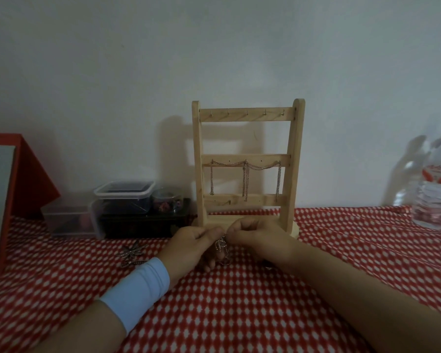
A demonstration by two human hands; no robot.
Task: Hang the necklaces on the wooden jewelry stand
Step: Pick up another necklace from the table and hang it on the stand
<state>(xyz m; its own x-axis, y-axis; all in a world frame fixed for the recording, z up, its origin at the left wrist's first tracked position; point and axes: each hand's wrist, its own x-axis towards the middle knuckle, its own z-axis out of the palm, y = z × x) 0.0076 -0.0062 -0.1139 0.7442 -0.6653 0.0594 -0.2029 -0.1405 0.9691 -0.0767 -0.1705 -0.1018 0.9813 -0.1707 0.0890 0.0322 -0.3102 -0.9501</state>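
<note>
Necklace (222,248) pinched btwn fingers (212,232) of my left hand (192,245) & right hand (255,237), low in front of wooden jewelry stand (247,159), prob. untangling it pre-hooking; top hooks (246,113) free.

The base of the wooden jewelry stand (292,230) is largely hidden behind the left hand (191,247) and right hand (255,235), between which a bunched necklace (222,250) is pinched, its links blurred. A water bottle (435,189) is cut off by the right edge and a red frame (28,174) by the left. The contents of the plastic containers (124,197) cannot be made out.
</note>
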